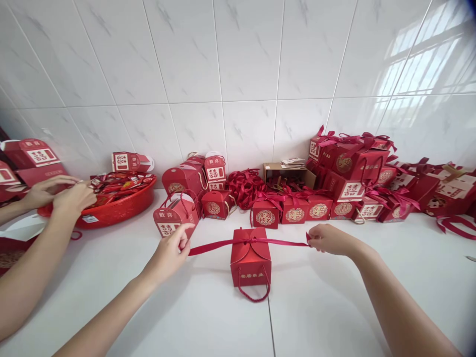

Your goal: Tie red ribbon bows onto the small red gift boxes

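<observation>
While the L hand [171, 245] and R hand [329, 238] are spread to either side, the ribbon [284, 242] runs near-straight between them, across the top of the small red box [251, 267]. L hand: fingers curled on 1 ribbon end, exact pinch partly hidden by the hand itself. R hand: thumb + fingers pinching the other end, tip poking up past them. Box sits upright on the white table [223, 327], approx. mid-frame, top flaps folded in, rope handle [256, 300] hanging at the front. Knot [253, 240] shows on top, no bow loops on it.

Step in hand, prob.: drawing the knot snug over the flaps. Next move calls for, IMO, an even pull on the 2 ends so the box doesn't tip or slide, w/ neither end let slip.

Bkgd: stacked boxes [340, 161] w/ ribbons at R rear; loose ribbon pile [247, 188] next to an open carton [310, 179]; far L, co-worker's hands [74, 200] at a red basin [122, 213] of packets.
</observation>
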`<control>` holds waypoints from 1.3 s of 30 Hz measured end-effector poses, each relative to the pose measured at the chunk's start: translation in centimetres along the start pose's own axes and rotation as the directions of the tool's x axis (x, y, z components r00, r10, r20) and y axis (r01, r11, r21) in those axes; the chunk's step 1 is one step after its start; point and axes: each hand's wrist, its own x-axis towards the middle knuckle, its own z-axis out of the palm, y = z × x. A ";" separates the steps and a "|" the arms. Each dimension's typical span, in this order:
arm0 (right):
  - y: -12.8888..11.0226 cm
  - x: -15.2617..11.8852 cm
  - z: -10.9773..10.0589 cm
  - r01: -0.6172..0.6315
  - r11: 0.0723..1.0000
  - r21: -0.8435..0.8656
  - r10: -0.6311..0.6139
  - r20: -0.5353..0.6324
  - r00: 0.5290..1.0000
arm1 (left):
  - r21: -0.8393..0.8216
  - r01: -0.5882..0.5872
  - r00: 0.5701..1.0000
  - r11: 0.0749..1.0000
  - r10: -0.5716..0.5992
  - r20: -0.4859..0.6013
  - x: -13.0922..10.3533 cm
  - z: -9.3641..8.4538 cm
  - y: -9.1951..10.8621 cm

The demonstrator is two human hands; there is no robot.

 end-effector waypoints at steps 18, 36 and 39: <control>-0.1 -1.2 -0.9 -0.143 0.975 -0.172 0.118 -0.143 0.983 | -0.017 0.085 0.996 0.996 -0.085 0.042 -0.1 -0.2 -1.4; -8.8 0.9 4.5 0.308 0.842 0.443 -0.336 -0.016 0.942 | -0.642 0.425 0.882 0.638 -0.133 0.451 2.5 3.1 9.8; -8.7 0.3 4.2 0.287 0.803 0.522 -0.352 0.027 0.936 | -0.636 0.434 0.883 0.637 -0.159 0.442 2.1 3.2 9.9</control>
